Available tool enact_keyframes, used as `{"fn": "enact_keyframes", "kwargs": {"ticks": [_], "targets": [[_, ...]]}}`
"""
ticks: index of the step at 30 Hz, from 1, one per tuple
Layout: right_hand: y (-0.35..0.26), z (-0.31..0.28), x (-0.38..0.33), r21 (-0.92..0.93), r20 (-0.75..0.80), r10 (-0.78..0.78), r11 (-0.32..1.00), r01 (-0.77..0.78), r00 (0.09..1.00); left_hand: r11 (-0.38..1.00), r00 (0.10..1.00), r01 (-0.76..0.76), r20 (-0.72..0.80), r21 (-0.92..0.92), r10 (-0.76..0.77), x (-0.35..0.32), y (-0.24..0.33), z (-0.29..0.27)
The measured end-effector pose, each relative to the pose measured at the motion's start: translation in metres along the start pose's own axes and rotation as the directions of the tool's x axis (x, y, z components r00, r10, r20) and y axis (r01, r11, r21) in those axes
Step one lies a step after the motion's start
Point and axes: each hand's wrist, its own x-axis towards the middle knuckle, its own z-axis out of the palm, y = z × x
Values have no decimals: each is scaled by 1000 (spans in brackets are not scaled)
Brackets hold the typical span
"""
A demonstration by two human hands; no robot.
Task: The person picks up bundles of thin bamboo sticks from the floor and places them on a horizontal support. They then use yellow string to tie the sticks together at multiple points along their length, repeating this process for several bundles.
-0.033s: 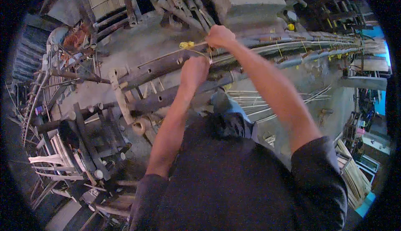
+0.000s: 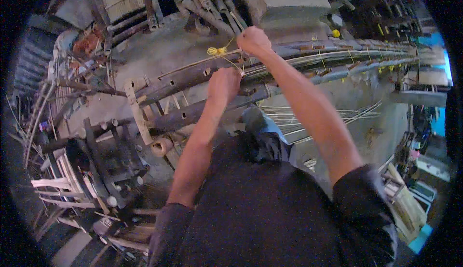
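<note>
My right hand is closed in a fist above the far pole of a long bamboo frame, with thin yellow cord running up to it. Lower and to its left, my left hand is pinched on the cord where it meets the thin bamboo strips. Between the two hands the cord looks stretched. A small yellow bundle of cord hangs by the far pole, left of my right hand. The thick bamboo pole with square holes lies under my hands. My fingertips are mostly hidden.
Loose bamboo strips lie on the floor right of my legs. A concrete block stands beyond the frame. Bamboo furniture parts crowd the lower left. More yellow ties bind the strips further right.
My right hand has shifted slightly up, and the cord to it now shows beside the yellow bundle. My left hand stays in nearly the same place.
</note>
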Motion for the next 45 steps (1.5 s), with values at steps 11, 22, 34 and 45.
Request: {"fn": "enact_keyframes", "kwargs": {"ticks": [11, 22, 34, 45], "targets": [[41, 46, -195, 313, 471, -523, 852, 419, 711, 984, 992, 124, 0, -127, -125, 1, 20, -15], [36, 61, -203, 332, 457, -604, 797, 504, 653, 998, 997, 62, -42, -15, -63, 159, -62, -1], [87, -231, -345, 242, -639, -330, 771, 589, 695, 962, 959, -139, 273, 235, 72, 223, -15, -32], [454, -120, -378, 829, -305, 791, 495, -261, 530, 776, 784, -604, 39, -180, 620, 273, 424, 92]]}}
